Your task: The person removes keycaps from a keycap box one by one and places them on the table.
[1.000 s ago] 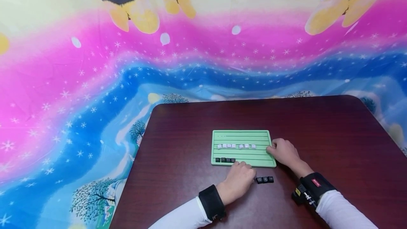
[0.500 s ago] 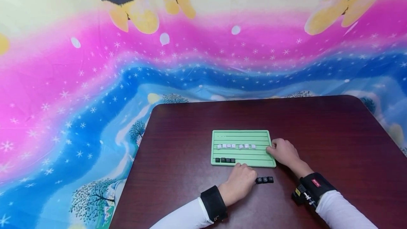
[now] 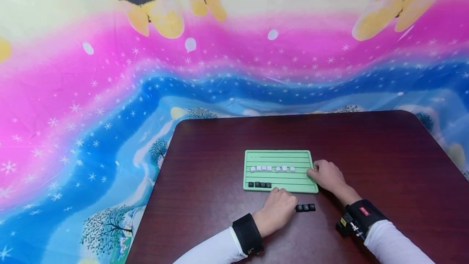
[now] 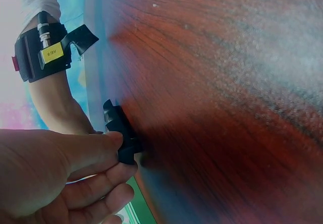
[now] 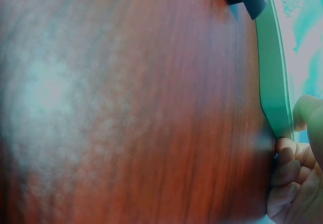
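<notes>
In the head view a green grooved board (image 3: 289, 158) lies on the table. White keycaps (image 3: 269, 169) stand in a row across its middle, and black keycaps (image 3: 257, 184) line its lower left. My left hand (image 3: 276, 212) is at the left end of a short row of loose black keycaps (image 3: 305, 207) in front of the board. The left wrist view shows thumb and forefinger pinching a black keycap (image 4: 127, 153) at that row's near end. My right hand (image 3: 327, 175) holds the board's right edge, thumb on top; in the right wrist view, curled fingers (image 5: 287, 171) sit against its side.
The dark red-brown table (image 3: 205, 166) extends around the board on all sides. Behind it hangs a colourful printed cloth (image 3: 234, 72). Black straps with small devices (image 3: 360, 217) are worn on the wrists.
My left hand has shifted slightly right and toward me, to the end of the loose black keycap row. The right hand stays on the board's edge.
</notes>
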